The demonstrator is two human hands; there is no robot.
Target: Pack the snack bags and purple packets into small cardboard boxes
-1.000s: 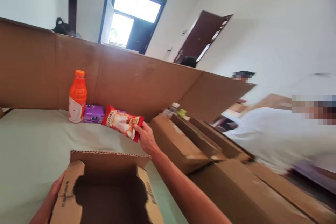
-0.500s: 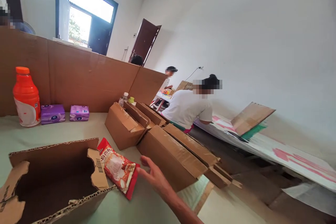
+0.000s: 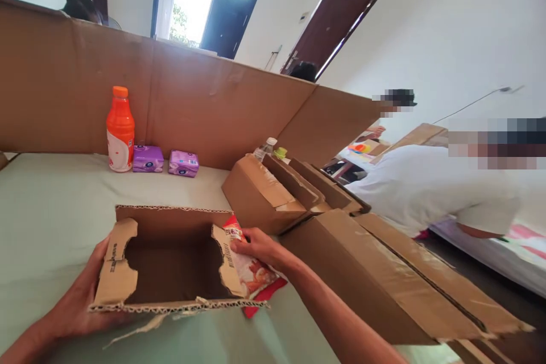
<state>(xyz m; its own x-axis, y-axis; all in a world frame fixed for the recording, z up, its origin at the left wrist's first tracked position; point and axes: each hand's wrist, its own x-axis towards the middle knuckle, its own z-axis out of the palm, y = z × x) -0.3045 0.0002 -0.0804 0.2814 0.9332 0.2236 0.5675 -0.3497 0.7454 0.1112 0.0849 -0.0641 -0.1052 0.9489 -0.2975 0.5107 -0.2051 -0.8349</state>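
Note:
An open, torn cardboard box (image 3: pixel 170 227) stands on the pale green table (image 3: pixel 51 205) in front of me. My left hand (image 3: pixel 79 298) grips its left flap and wall. My right hand (image 3: pixel 260 245) is closed on a red and white snack packet (image 3: pixel 255 278) that lies against the box's right side. At the back stand an orange drink bottle (image 3: pixel 120 131) and two purple packs (image 3: pixel 147 158), against a tall cardboard partition (image 3: pixel 205 108).
Two closed cardboard boxes (image 3: pixel 268 196) lie to the right of my arm, the nearer one (image 3: pixel 384 278) long and taped. A small clear bottle (image 3: pixel 265 149) stands behind them. A person in a white shirt (image 3: pixel 430 187) bends over a table at right; others work farther back.
The packet went from held up at the back to lying beside the box; my right hand, open half a second ago, now grips it. The view swung right and back left.

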